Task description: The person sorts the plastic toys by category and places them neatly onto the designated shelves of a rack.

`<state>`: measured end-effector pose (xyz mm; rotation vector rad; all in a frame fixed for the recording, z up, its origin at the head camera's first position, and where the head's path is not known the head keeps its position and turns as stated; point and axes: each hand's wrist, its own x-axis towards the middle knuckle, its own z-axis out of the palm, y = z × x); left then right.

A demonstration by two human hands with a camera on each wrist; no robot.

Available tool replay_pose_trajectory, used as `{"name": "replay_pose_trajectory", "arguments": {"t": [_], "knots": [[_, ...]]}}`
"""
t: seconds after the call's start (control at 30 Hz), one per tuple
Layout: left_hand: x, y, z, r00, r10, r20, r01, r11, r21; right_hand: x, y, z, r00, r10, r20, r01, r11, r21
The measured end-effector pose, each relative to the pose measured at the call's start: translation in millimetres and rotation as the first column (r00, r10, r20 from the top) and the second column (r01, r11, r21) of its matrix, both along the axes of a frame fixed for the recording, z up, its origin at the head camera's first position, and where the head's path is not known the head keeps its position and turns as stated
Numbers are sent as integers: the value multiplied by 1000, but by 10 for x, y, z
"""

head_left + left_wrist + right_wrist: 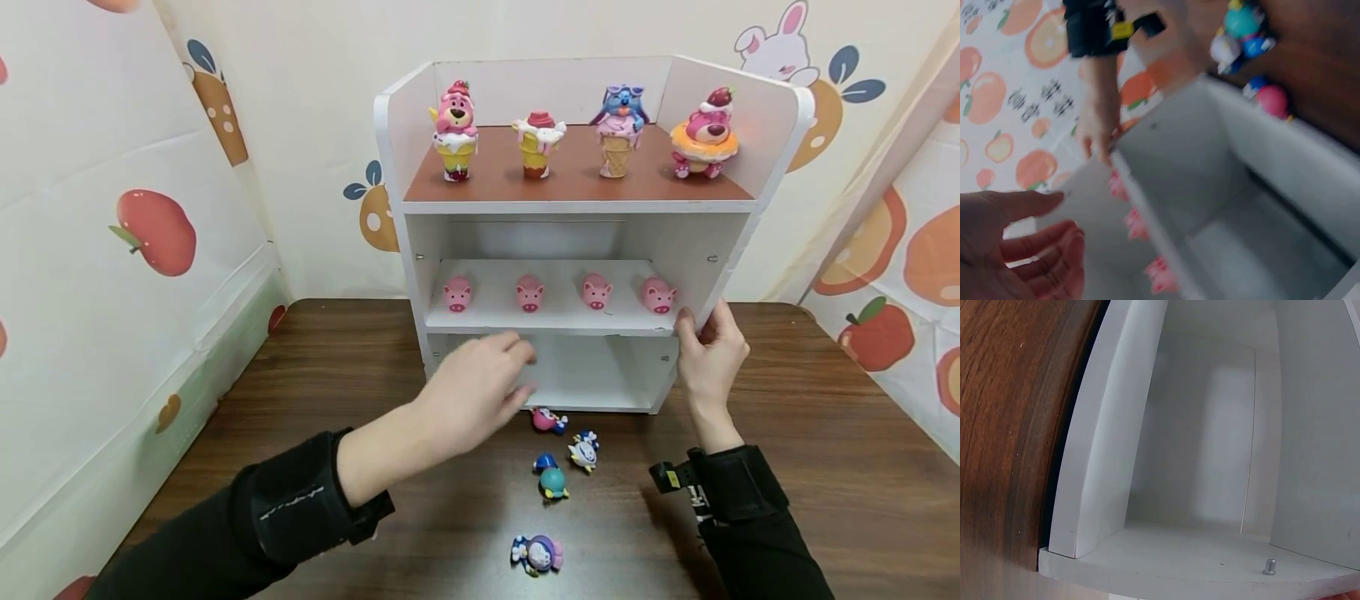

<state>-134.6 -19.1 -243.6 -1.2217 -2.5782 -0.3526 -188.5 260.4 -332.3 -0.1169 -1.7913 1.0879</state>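
A small white shelf unit (577, 207) stands against the wall. My right hand (711, 354) grips the front edge of its right side panel, thumb inside near the middle board. In front of the lowest compartment, my left hand (476, 390) hangs in the air with loosely bent fingers. The left wrist view shows that hand (1029, 250) holding nothing. Several pink pig heads (529, 293) line the middle board (555, 319). The lowest compartment (1197, 437), close up in the right wrist view, has bare boards and a metal shelf pin (1269, 567).
On the brown top board stand a pink bear on a cone (455, 132), an ice-cream cone (538, 143), a blue figure on a cone (619, 131) and a bear in an orange ring (705, 137). Several small figurines (551, 479) lie on the wooden table (420, 533) before the unit.
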Motion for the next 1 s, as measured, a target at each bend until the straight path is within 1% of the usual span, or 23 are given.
{"name": "replay_pose_trajectory", "arguments": {"t": [0.07, 0.17, 0.23, 0.33, 0.43, 0.57, 0.63, 0.7, 0.77, 0.87, 1.0], "knots": [[13, 7, -120, 997, -73, 26, 73, 997, -4, -2, -1, 1, 1000, -1, -2, 1, 1000, -1], [20, 17, -323, 983, -167, 81, 169, 985, -20, -2, -4, 0, 1000, -1, -8, 1, 1000, -2], [30, 26, -442, 974, -201, 108, 207, 977, -46, 1, -4, 1, 1000, 0, -12, 0, 1000, 1], [50, 35, -584, 963, -230, 137, 245, 964, -102, 7, -5, 2, 1000, 2, -12, -2, 1000, 6], [70, 43, -696, 953, -270, 137, 289, 946, -148, 15, -9, 8, 1000, 1, -7, -1, 1000, 6], [92, 51, -829, 933, -339, 121, 358, 908, -218, 19, -15, 16, 1000, 1, -2, -1, 1000, -3], [106, 53, -893, 921, -369, 127, 390, 886, -250, 20, -16, 17, 1000, 1, 0, -1, 1000, -6], [117, 52, -956, 908, -392, 146, 418, 867, -272, 19, -18, 18, 1000, 3, 1, -3, 1000, -6], [130, 56, -1015, 896, -402, 188, 441, 853, -278, 20, -20, 18, 1000, 8, -1, -8, 1000, -7], [154, 70, -1093, 882, -399, 252, 461, 840, -284, 22, -22, 19, 1000, 14, -5, -14, 1000, -8], [191, 95, -1187, 865, -404, 296, 486, 822, -299, 30, -23, 21, 1000, 17, -7, -17, 1000, -10]]}}
